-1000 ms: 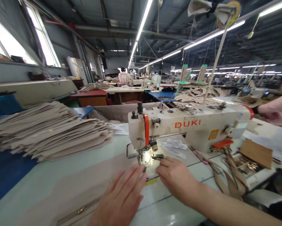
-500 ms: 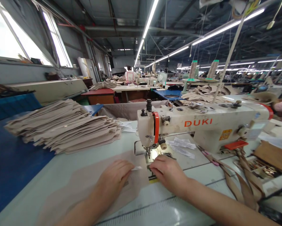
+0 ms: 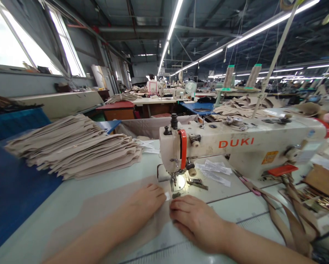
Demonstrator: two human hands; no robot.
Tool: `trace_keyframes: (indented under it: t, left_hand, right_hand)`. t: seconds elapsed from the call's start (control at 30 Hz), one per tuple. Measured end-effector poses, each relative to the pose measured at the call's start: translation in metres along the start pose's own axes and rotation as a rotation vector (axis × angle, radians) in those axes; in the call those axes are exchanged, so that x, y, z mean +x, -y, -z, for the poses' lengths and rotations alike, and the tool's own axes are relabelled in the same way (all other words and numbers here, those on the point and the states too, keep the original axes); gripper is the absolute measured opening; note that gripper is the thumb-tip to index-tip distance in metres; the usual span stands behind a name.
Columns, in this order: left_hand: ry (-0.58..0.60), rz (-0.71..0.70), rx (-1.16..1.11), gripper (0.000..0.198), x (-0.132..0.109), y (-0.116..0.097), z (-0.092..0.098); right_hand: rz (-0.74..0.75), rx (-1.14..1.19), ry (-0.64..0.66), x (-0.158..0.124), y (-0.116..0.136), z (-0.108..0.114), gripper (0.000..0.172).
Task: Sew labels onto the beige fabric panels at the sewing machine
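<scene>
A thin beige fabric piece (image 3: 98,203) lies on the sewing table in front of the machine needle. My left hand (image 3: 146,201) rests flat on it, fingertips at a small white label (image 3: 168,195) near the fabric's right edge. My right hand (image 3: 197,222) has its fingers curled at that same edge, just below the label; its fingertips are partly hidden. Beyond both hands stands the sewing machine (image 3: 203,141), its lamp lighting the round needle plate (image 3: 178,182). The fabric is in front of the presser foot, not under it.
A tall stack of beige fabric pieces (image 3: 79,146) lies at left. White strips (image 3: 215,172) rest on the machine bed. Scissors with pink handles (image 3: 251,186) and brown straps (image 3: 285,220) lie at right, near an open box (image 3: 318,200). Another person (image 3: 153,86) sits farther back.
The white label, held out in my left fingers before, now lies on the fabric at its right edge. My left hand has flattened and moved right; my right hand has drawn back from the needle.
</scene>
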State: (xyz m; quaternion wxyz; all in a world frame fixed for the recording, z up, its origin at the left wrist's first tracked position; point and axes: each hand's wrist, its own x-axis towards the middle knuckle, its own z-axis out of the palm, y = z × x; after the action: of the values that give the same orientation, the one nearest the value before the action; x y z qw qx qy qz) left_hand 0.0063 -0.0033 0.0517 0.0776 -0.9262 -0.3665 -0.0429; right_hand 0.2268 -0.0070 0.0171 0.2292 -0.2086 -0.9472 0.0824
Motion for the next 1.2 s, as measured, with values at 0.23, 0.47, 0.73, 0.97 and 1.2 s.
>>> trace_keyframes:
  t: [0.23,0.47,0.73,0.97,1.2]
  left_hand:
    - [-0.028,0.042,0.144,0.037,0.011,-0.011,-0.015]
    - [-0.168,0.048,0.056,0.03,0.005,-0.005,-0.028]
    - [-0.239,-0.003,-0.006,0.027,0.0,0.005,-0.05]
    - [-0.282,-0.012,-0.005,0.031,0.0,0.005,-0.05]
    - [-0.255,0.015,0.019,0.034,-0.003,0.007,-0.062]
  right_hand:
    - [0.019,-0.016,0.01,-0.002,0.001,0.0,0.021]
    - [0.025,-0.016,0.057,-0.002,0.0,-0.001,0.022]
    - [0.019,-0.012,0.062,0.001,0.001,0.001,0.021]
    - [0.01,-0.001,0.072,0.0,0.0,0.0,0.022]
    - [0.001,0.041,0.098,-0.002,0.0,0.006,0.024]
